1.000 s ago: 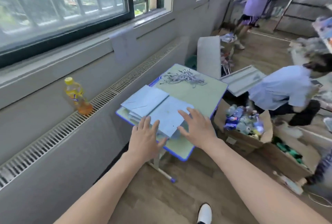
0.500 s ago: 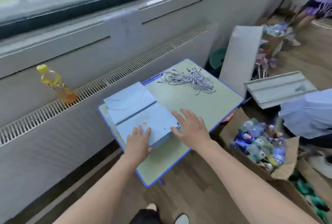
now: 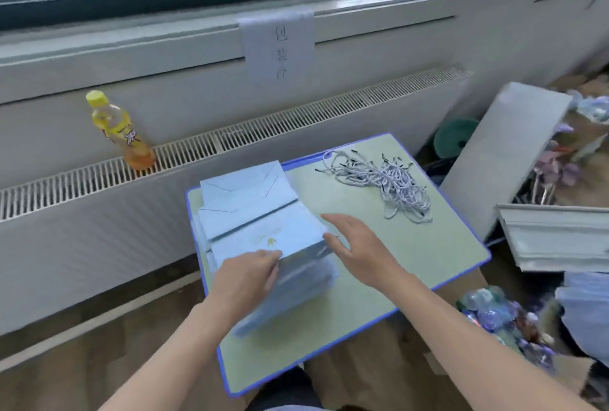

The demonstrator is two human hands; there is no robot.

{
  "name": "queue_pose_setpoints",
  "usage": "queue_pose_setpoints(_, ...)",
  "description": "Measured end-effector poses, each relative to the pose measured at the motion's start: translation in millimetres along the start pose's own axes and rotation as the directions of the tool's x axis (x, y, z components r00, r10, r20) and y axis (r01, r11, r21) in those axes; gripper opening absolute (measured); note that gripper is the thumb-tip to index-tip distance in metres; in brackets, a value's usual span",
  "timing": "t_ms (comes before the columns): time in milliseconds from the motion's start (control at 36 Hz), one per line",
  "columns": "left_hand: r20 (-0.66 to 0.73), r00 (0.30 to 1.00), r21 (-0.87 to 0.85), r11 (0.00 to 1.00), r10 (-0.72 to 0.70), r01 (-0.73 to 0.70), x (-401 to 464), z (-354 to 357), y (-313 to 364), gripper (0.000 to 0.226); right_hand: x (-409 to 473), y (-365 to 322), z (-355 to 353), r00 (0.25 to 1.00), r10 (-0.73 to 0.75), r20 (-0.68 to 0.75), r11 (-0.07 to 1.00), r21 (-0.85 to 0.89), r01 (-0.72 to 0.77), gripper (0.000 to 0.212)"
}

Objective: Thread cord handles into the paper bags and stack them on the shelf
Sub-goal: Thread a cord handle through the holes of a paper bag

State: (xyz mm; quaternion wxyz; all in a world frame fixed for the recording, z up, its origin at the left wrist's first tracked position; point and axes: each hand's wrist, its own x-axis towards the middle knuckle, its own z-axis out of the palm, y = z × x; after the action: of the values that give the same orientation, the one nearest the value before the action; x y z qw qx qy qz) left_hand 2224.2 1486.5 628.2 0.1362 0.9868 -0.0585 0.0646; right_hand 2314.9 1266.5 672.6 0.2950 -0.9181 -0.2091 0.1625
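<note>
The left hand [image 3: 245, 273] is sitting at the near edge of the stack of pale blue paper bags [image 3: 263, 239], just below the middle of the frame, its fingers bent over the front edge of the top bag and its thumb lying along that edge, so it is gripping the top bag there. The right hand [image 3: 357, 247] is hovering just right of centre with fingers straight and spread, palm down, its fingertips touching the right side of the stack and holding nothing.

The bags are lying flat and folded on the left half of a small green table with a blue rim [image 3: 428, 265] that is filling the centre of the frame. A loose tangle of white-and-black cord handles [image 3: 389, 181] is lying on the far right part of the table, well apart from the bags.

In the upper left, a yellow-capped drink bottle [image 3: 120, 132] is standing on the slotted radiator grille [image 3: 263, 133] under the window. A paper sign [image 3: 278, 46] is hanging from the sill at the top centre. At the right edge, grey boards [image 3: 504, 153] are leaning, and a box of plastic bottles [image 3: 504, 315] is showing at the lower right.
</note>
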Motion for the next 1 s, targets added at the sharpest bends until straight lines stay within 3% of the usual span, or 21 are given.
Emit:
queue_pose_setpoints(83,-0.126,0.991,0.004,0.999,-0.048,0.049,21.2,-16.7,18.9,0.033,12.3,-0.3,-6.2,0.998,0.050,-0.037,0.963,0.266,-0.038,0.043)
queue_pose_setpoints(167,-0.184,0.977,0.013,0.994,-0.103,0.107,41.7,-31.9,38.4,0.031,23.0,-7.2,-16.9,0.992,0.090,-0.084,0.861,0.507,-0.035,0.055)
queue_pose_setpoints(306,-0.294,0.933,-0.039,0.978,-0.208,0.206,73.2,-52.9,73.1,0.028,47.5,-9.6,-52.4,0.953,0.087,-0.291,0.733,0.667,0.137,0.075)
queue_pose_setpoints(389,-0.373,0.882,-0.084,0.957,-0.289,0.279,97.9,-66.4,103.3,0.018,61.5,-12.3,-80.5,0.949,0.066,-0.307,0.644,0.739,0.194,0.075)
queue_pose_setpoints(444,-0.407,0.842,-0.162,0.935,-0.354,0.315,115.0,-73.3,125.0,0.013,66.8,-11.9,-100.3,0.960,0.002,-0.280,0.650,0.730,0.211,0.068)
queue_pose_setpoints(500,-0.407,0.817,-0.253,0.910,-0.408,0.328,131.4,-77.3,146.9,0.013,72.2,-6.3,-119.4,0.973,-0.076,-0.219,0.677,0.705,0.212,0.048)
queue_pose_setpoints(583,-0.409,0.793,-0.371,0.876,-0.451,0.307,152.7,-77.0,178.9,0.029,74.3,8.1,-147.5,0.989,-0.124,-0.075,0.717,0.682,0.142,0.019)
queue_pose_setpoints(722,-0.355,0.743,-0.501,0.786,-0.567,0.361,178.2,-72.5,209.2,0.041,77.1,47.7,-190.4,0.986,-0.158,-0.052,0.858,0.487,0.164,0.024)
queue_pose_setpoints(806,-0.272,0.759,-0.576,0.732,-0.591,0.364,181.1,-73.0,216.1,0.050,82.7,68.9,-209.1,0.984,-0.172,0.044,0.908,0.395,0.141,0.024)
queue_pose_setpoints(861,-0.188,0.775,-0.550,0.718,-0.604,0.426,182.1,-66.5,215.9,0.056,86.5,77.0,-215.3,0.978,-0.171,0.118,0.943,0.308,0.127,0.022)
queue_pose_setpoints(917,-0.121,0.772,-0.412,0.739,-0.624,0.533,182.4,-53.8,213.2,0.056,87.9,79.2,-215.2,0.971,-0.156,0.182,0.966,0.232,0.112,0.022)
queue_pose_setpoints(1000,-0.233,0.861,-0.064,0.890,-0.453,0.451,185.9,-38.7,208.8,0.049,88.1,76.4,-207.1,0.968,-0.125,0.220,0.976,0.204,0.080,0.024)
